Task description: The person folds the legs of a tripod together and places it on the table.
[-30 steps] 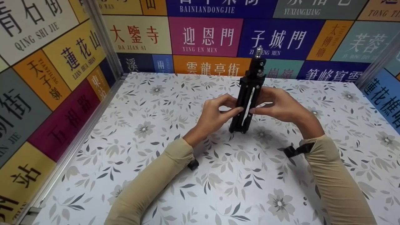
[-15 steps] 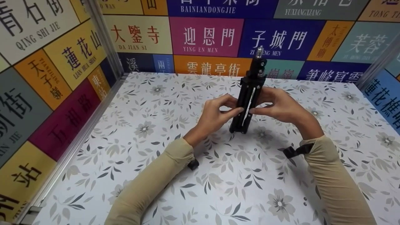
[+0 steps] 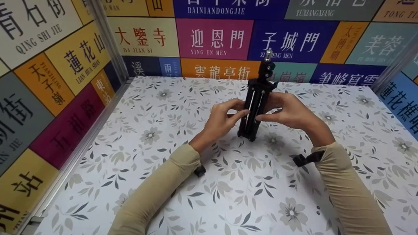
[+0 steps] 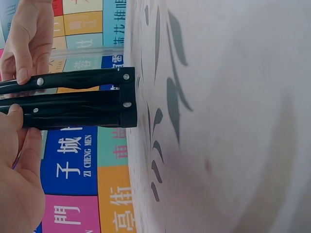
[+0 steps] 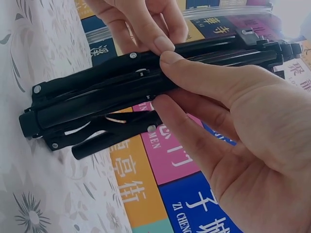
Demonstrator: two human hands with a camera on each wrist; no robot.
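Observation:
A small black tripod (image 3: 254, 111) with folded legs and a silver stud on top stands nearly upright in the head view, leaning a little to the right. My left hand (image 3: 220, 117) pinches its left side between thumb and fingers. From the other side, my right hand (image 3: 289, 111) grips the legs at about the same height. The left wrist view shows the lower ends of the tripod legs (image 4: 92, 99) close over the tabletop. In the right wrist view, one leg (image 5: 92, 145) angles slightly away from the others, and my right thumb lies along the tripod.
The white table (image 3: 209, 199) has a grey leaf and flower print. Colourful sign panels (image 3: 215, 37) form the back and side walls, with the back one just behind the tripod. Black wrist straps (image 3: 307, 158) stick out below both beige sleeves (image 3: 349, 186).
Both hands have turned the tripod slightly about its long axis, and it has shifted a little to the left. The right hand has moved left with it; both holds remain.

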